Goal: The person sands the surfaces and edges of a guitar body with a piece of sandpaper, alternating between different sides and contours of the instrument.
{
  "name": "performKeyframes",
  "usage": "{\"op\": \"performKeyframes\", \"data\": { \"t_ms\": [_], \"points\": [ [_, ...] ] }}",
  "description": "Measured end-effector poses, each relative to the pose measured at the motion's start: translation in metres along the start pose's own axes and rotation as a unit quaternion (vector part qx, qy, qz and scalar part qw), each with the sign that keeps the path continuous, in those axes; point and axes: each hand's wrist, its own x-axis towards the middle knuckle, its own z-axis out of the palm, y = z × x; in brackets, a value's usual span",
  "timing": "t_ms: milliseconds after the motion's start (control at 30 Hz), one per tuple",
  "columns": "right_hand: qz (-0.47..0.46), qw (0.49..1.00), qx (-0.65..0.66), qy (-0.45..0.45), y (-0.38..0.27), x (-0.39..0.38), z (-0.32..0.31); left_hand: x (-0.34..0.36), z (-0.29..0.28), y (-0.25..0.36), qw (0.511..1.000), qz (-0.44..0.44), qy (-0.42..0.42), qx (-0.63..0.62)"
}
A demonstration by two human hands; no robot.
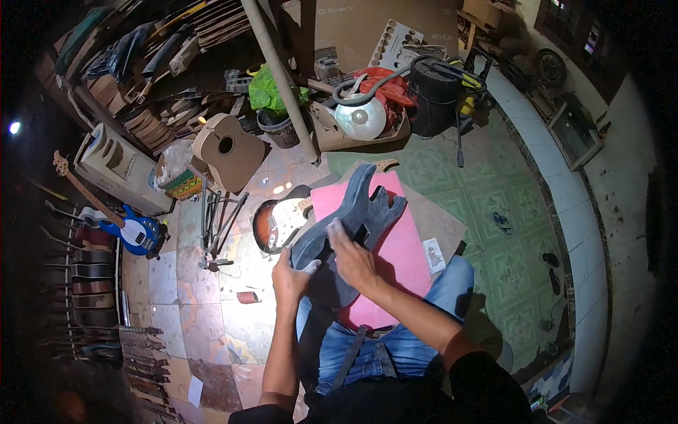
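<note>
A dark grey, dusty electric guitar body (360, 205) lies tilted across my lap, its two horns pointing away from me. My left hand (288, 284) grips its lower left edge, with the thumb over the upper face. On the middle of the body rests my right hand (353, 261), fingers stretched out and whitish with dust at the tips. Whether anything thin lies under those fingers is hidden. Beneath the body is a pink board or mat (413, 261), partly over my legs.
A sunburst electric guitar (264, 225) lies just beyond, left of the pink mat. Left are a curled reddish-brown piece (248, 297), a folding stand (210, 226), a blue bass (138, 232) and an acoustic guitar body (244, 159). A black bucket (429, 106) stands at the back.
</note>
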Motion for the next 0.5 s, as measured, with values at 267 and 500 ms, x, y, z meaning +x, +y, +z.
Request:
{"op": "performKeyframes", "data": {
  "t_ms": [267,500],
  "points": [
    [0.046,0.998,-0.002,0.03,-0.008,0.001,-0.01,-0.003,0.001,-0.001,1.0,0.01,0.003,-0.011],
    [0.082,0.995,0.014,0.046,0.008,-0.001,-0.003,-0.003,0.001,0.006,1.0,0.022,0.007,-0.007]
  ]
}}
